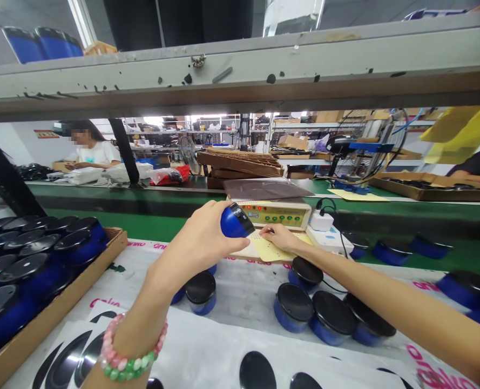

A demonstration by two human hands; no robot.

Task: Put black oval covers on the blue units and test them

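My left hand (201, 232) is wrapped round a blue round case (234, 221) with a black rim, held tilted in front of a tester box (280, 213) with red lights and green buttons. Fingers pinched, my right hand (282, 237) is over a yellow sheet (270, 249) on the perforated board before the tester. A small dark thing shows at its fingertips, too small to name. Beneath my right forearm stand several blue cases with black tops (294, 308). Another such case (201, 292) sits below my left hand.
On the left, a cardboard tray (102, 265) holds many blue-black cases. White sheets with black discs (258, 370) lie in front. A power strip (329, 237) with a plugged-in adapter stands right of the tester. A low shelf beam (240, 70) crosses above. A person (96, 148) sits far left.
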